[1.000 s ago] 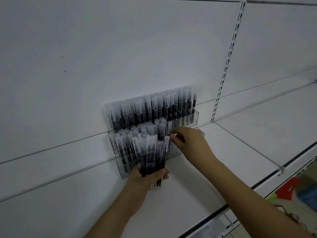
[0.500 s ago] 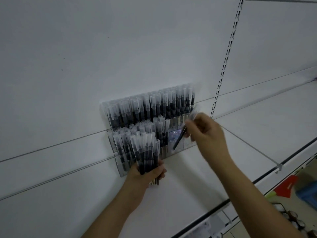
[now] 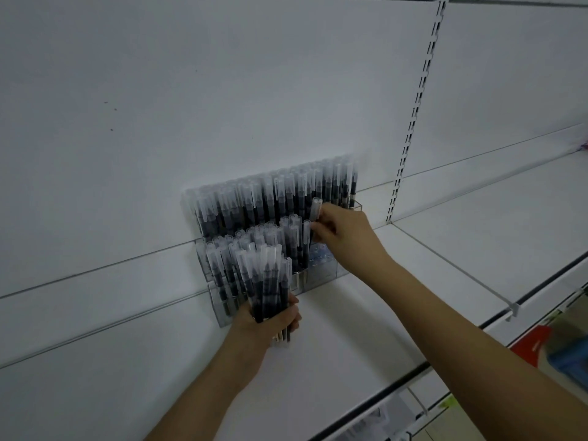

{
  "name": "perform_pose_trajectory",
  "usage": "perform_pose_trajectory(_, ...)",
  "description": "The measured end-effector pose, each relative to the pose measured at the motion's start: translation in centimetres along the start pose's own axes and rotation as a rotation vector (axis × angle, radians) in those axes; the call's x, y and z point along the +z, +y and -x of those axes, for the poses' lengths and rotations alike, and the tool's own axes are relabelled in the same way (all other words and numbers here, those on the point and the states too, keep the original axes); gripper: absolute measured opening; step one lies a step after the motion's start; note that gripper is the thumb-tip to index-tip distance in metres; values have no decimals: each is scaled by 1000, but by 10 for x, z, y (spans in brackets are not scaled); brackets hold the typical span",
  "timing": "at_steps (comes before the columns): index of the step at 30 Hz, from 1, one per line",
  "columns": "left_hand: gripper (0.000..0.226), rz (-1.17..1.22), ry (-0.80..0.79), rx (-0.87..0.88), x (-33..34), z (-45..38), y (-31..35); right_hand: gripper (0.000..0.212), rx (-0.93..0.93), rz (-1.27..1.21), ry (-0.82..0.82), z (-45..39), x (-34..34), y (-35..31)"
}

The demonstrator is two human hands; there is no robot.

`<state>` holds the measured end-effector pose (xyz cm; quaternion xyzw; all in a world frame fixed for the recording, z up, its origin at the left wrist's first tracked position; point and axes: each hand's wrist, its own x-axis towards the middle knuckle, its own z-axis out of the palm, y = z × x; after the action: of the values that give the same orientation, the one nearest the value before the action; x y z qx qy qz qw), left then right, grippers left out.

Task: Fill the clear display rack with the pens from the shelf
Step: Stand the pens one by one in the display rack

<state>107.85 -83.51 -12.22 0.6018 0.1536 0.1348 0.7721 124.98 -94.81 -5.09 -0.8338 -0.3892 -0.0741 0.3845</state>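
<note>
Just below the right hand's (image 3: 345, 232) fingers (image 3: 321, 232), which pinch one pen (image 3: 315, 211) over the rack's (image 3: 324, 272) empty slots, a tilted entry could topple neighbouring pens, while the left hand (image 3: 270, 319) grips a bundle (image 3: 265, 281) that might slip.

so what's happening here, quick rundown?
A person is stocking a tiered clear display rack on a white shelf. The left hand grips a bundle of pens upright in front of the rack. The right hand pinches a single pen over the middle tier. The back row looks full; the middle tier's right-hand slots are empty.
</note>
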Motion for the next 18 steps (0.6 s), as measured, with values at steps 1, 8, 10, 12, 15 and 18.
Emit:
perform_pose_trajectory(1,10,-3,-2,1,0,0,0,11,-12,37,-36,-2,3,0)
perform_pose_trajectory(8,10,-17,2,-6,0,0,1,16,22,486,-184,-11,17,-3)
perform_pose_trajectory(10,9,-17,7,-8,1,0,1,16,41,557,-189,-10,21,0)
perform_pose_trajectory(12,10,-16,9,-11,1,1,1,21,58,520,-190,-7,22,5)
perform_pose_trajectory(15,11,-23,10,-14,0,2,1,23,87,352,-91,7,11,11)
perform_pose_trajectory(18,11,-87,5,3,4,1,0,20,15,71,49,39,-2,7)
